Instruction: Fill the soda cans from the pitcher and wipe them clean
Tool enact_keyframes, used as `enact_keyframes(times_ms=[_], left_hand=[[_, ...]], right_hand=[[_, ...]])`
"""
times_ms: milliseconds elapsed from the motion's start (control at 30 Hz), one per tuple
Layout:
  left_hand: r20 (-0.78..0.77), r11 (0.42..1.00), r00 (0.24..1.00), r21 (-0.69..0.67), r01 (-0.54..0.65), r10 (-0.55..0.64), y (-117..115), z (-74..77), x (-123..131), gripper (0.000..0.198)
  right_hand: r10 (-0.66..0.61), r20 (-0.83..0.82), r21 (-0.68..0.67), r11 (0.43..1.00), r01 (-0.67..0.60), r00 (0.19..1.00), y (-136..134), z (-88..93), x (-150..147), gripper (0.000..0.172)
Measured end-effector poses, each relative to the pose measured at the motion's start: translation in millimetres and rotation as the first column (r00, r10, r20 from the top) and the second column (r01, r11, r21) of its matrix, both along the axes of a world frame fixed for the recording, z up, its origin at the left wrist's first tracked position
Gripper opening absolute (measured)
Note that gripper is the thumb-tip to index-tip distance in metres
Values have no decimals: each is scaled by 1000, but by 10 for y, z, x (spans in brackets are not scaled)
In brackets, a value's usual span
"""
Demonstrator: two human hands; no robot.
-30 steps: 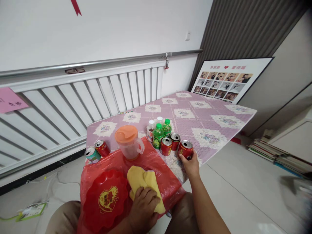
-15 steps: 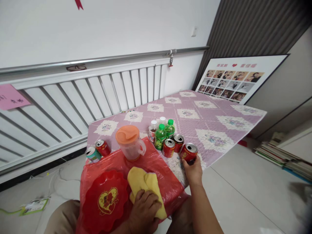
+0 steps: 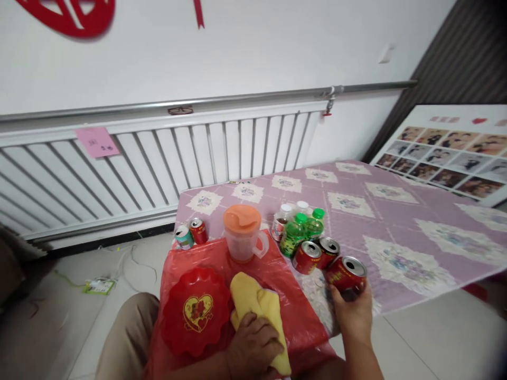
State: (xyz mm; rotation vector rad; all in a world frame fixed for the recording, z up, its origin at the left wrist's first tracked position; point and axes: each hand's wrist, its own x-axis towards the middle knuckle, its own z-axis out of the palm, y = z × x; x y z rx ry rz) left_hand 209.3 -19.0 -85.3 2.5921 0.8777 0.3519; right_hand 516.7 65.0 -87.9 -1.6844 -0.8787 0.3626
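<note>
My right hand (image 3: 355, 312) is closed round the lower part of a red drink can (image 3: 344, 277), which is tilted and has an opened top. Right beside it stand two more opened red cans (image 3: 306, 258). My left hand (image 3: 253, 345) rests with curled fingers on a folded yellow cloth (image 3: 259, 303), gripping it against the red plastic sheet (image 3: 289, 279). To the left of the cloth lies a red scalloped plate (image 3: 174, 311) with a gold heart design. Behind the cloth is a clear pitcher (image 3: 240, 245) with an orange lid.
Green-capped bottles (image 3: 295, 235) and white-capped bottles (image 3: 279, 224) cluster behind the cans. A teal can (image 3: 184, 237) and another red can (image 3: 198, 231) stand at the table's left edge. A radiator (image 3: 158, 158) lines the wall; a photo board (image 3: 443, 142) leans at the right.
The camera view has swung left, so everything sits further right in the picture. My right hand still holds the can and my left hand remains on the cloth.
</note>
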Motion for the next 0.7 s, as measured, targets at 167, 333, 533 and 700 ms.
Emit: enact_keyframes(times_ms=[167, 333, 533, 700], left_hand=[[31, 994, 1000, 105, 3, -6, 40, 1, 13, 36], [56, 984, 998, 177, 3, -13, 66, -37, 20, 38], [45, 986, 999, 167, -16, 8, 117, -64, 33, 51], [132, 998, 990, -39, -41, 46, 206, 3, 47, 37]], right_hand=[[-160, 73, -94, 982, 166, 984, -257, 56, -132, 100], [-66, 91, -170, 982, 81, 994, -635, 130, -657, 77], [326, -116, -145, 929, -340, 938, -740, 226, -1492, 55], [420, -183, -126, 887, -445, 889, -581, 289, -1806, 55]])
